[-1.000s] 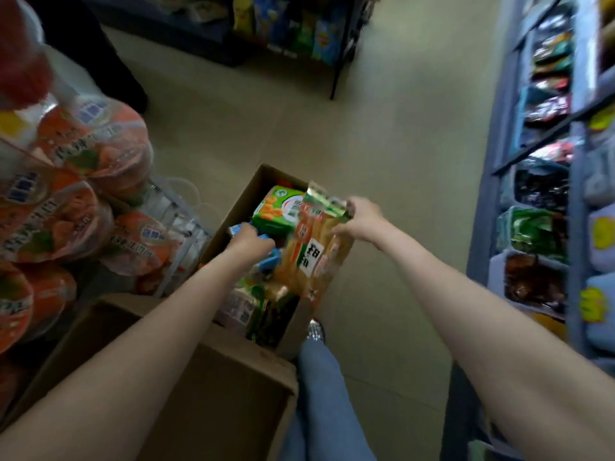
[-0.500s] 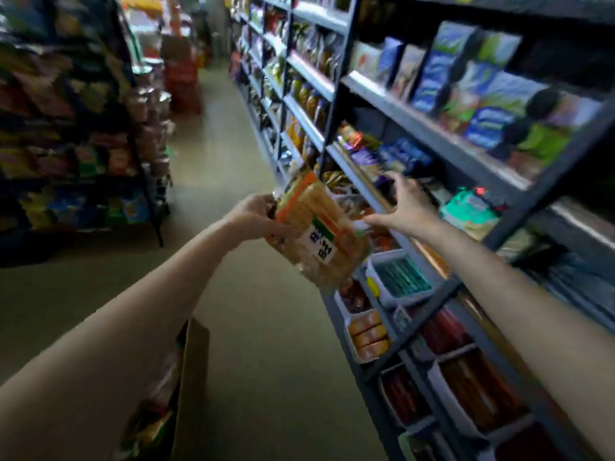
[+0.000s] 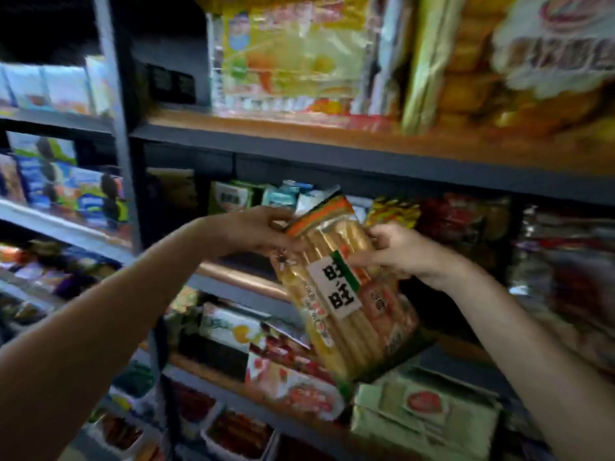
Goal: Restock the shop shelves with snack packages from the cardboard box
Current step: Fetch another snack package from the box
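I hold a long clear pack of rice crackers point(image 3: 346, 294) with a white label and an orange-green top band, tilted in front of the middle shelf point(image 3: 332, 161). My left hand point(image 3: 256, 232) grips its upper left edge near the top band. My right hand point(image 3: 396, 249) pinches its right side at the label. The pack hangs in the air before a dark gap in the row of snack bags. The cardboard box is out of view.
Dark metal shelves fill the view. A yellow snack bag point(image 3: 293, 61) and large biscuit packs point(image 3: 519, 68) stand on the upper shelf. Green boxes point(image 3: 426, 414) and red packets point(image 3: 293, 377) lie on lower shelves. A steel upright point(image 3: 118, 128) stands to the left.
I have turned from the aisle to face the shelves up close. The cracker pack has risen to the middle shelf. My right hand left the shelf edge and took hold of the pack.
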### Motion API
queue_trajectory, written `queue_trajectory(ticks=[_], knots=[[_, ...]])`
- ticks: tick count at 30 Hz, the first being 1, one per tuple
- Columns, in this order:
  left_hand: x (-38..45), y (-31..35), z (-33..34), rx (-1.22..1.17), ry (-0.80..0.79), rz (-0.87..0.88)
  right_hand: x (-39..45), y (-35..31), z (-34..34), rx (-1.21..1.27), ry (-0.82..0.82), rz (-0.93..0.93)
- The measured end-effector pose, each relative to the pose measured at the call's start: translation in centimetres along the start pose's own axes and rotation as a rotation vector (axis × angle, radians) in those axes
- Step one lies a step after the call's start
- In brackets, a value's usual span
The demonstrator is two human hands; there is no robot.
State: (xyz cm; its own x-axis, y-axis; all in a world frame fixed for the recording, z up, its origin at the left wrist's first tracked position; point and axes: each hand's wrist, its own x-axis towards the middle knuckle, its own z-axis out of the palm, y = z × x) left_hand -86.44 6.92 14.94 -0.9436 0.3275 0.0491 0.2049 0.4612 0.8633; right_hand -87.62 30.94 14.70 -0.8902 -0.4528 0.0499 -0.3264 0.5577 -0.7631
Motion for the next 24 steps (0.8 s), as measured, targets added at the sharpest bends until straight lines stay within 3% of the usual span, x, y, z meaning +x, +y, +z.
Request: queue_trajectory(ticks=[4, 8, 11, 18, 24], knots=[[5.5, 1.4, 6.9, -0.289, 0.19, 0.007, -3.9, 6.5, -5.5, 0.327, 0.345, 0.142], [8.1, 2.6, 11.6, -0.117, -0.058, -0.019, -5.7, 9.7, -8.6, 0.505, 0.715, 0.153], [9.6, 4.0, 14.6, -0.069, -0.163, 0.007, -6.6, 10.6, -9.3, 0.495, 0.776, 0.139], [12.4, 5.2, 17.5, -0.068, -0.165, 0.012, -7.5, 12.8, -11.3, 0.461, 0.828, 0.227], [14.5, 4.0, 18.2, -0.121, 0.014, -0.039, -4.4, 14.8, -11.1, 0.206, 0.823, 0.323]])
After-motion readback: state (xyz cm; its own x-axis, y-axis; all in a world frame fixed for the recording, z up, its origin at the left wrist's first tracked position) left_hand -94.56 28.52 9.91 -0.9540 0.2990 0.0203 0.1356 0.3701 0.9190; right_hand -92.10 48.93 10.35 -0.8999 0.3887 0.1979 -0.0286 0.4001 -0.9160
